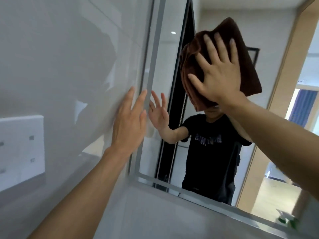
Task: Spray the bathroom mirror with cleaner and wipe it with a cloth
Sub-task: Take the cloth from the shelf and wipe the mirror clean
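The bathroom mirror [269, 54] fills the right half of the view, set in a grey frame. A folded brown cloth [248, 66] lies flat against the glass in its upper middle. My right hand [219, 73] presses on the cloth with fingers spread and straight. My left hand [128, 119] rests flat on the white wall, its fingertips touching the mirror's left frame edge. At the bottom right corner, the white and green top of a spray bottle [286, 219] shows blurred. The mirror reflects a person in a black T-shirt.
A white wall socket plate [20, 150] sits on the glossy tiled wall [69, 57] at the left. The mirror's lower frame edge [189, 191] runs diagonally toward the bottom right. The reflection shows a doorway and a wooden door frame.
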`<state>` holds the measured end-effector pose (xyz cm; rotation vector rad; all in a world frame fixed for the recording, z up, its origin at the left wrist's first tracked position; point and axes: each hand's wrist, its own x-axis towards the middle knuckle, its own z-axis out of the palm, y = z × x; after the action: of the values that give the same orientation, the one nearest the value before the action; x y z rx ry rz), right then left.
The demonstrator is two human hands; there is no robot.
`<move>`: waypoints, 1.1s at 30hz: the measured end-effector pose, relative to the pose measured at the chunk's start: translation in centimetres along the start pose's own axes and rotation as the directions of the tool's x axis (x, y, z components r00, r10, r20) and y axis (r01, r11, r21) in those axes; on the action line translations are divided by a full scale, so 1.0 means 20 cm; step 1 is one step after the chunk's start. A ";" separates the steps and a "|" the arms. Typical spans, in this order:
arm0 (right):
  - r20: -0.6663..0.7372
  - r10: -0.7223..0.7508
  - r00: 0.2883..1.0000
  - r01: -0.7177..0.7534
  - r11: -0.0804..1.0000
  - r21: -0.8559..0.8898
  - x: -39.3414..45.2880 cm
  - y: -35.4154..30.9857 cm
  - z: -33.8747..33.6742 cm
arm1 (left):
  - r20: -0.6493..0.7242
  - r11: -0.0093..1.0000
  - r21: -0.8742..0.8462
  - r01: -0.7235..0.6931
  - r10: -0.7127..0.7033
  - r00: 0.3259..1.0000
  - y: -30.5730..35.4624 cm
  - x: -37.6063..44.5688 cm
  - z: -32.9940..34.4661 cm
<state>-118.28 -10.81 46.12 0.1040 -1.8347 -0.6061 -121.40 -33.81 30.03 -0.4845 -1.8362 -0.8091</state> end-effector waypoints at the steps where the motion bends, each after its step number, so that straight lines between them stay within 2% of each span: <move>1: 0.024 -0.035 0.999 0.035 0.999 0.014 -0.11 -0.09 0.04 | -0.012 0.999 -0.040 0.008 -0.008 1.000 -0.01 -0.03 0.00; 4: 0.093 -0.155 0.984 0.147 0.985 0.086 -0.43 -0.39 0.14 | -0.022 0.992 -0.120 0.030 -0.033 0.999 -0.03 -0.14 0.00; 10: 0.148 -0.284 0.947 0.248 0.943 0.222 -0.76 -0.82 0.34 | 0.036 0.970 -0.222 0.099 -0.093 0.995 -0.07 -0.26 0.02; 15: 0.215 -0.465 0.859 0.407 0.874 0.264 -1.04 -1.06 0.47 | 0.103 0.956 -0.232 0.177 -0.157 0.982 -0.15 -0.32 -0.01; 20: 0.284 -0.620 0.732 0.563 0.784 0.261 -1.18 -1.08 0.51 | 0.164 0.963 -0.222 0.153 -0.118 0.979 -0.19 -0.37 -0.03; 23: 0.271 -0.662 0.699 0.614 0.749 0.249 -1.15 -0.92 0.46 | 0.166 0.964 -0.225 0.140 -0.104 0.981 -0.20 -0.37 -0.05; 25: 0.250 -0.658 0.710 0.621 0.753 0.219 -1.09 -0.75 0.41 | 0.155 0.961 -0.239 0.138 -0.103 0.983 -0.18 -0.36 -0.07; 27: 0.212 -0.611 0.762 0.589 0.791 0.164 -0.96 -0.55 0.33 | 0.144 0.950 -0.266 0.161 -0.126 0.981 -0.14 -0.34 -0.08; 30: 0.151 -0.441 0.884 0.438 0.897 0.057 -0.68 -0.25 0.20 | 0.127 0.943 -0.287 0.169 -0.137 0.982 -0.09 -0.28 -0.08; 33: 0.142 -0.273 0.951 0.279 0.960 -0.021 -0.47 -0.12 0.11 | 0.117 0.936 -0.320 0.145 -0.113 0.987 -0.04 -0.18 -0.05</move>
<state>-117.51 -8.63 36.38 0.3023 -1.9569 -0.8641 -119.84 -34.85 26.72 -0.6279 -1.8435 -1.2111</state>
